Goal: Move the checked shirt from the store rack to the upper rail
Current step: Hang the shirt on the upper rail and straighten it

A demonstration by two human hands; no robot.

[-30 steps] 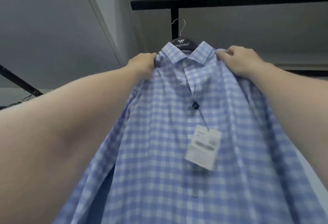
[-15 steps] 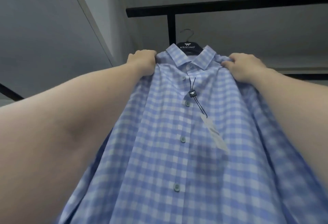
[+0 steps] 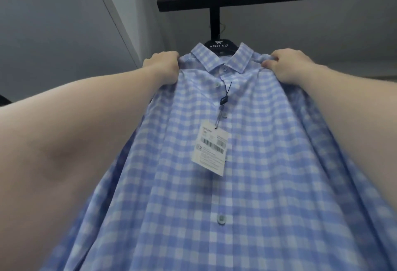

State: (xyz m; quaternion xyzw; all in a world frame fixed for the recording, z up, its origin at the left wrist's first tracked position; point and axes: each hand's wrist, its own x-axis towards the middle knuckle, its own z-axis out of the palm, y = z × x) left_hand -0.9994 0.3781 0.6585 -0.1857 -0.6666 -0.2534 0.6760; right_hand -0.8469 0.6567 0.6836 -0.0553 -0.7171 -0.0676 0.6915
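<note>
The black hanger (image 3: 218,45), showing just above the collar of the checked shirt (image 3: 214,184), carries the word "ARISTINO" in white capitals, with a small white winged emblem right above the word. Below the collar, on the shirt's front, a white paper tag (image 3: 211,149) hangs from a dark cord; it bears barcodes and lines of small print, all too blurred to read. A small dark toggle (image 3: 223,100) on the cord shows a pale mark, unreadable.
</note>
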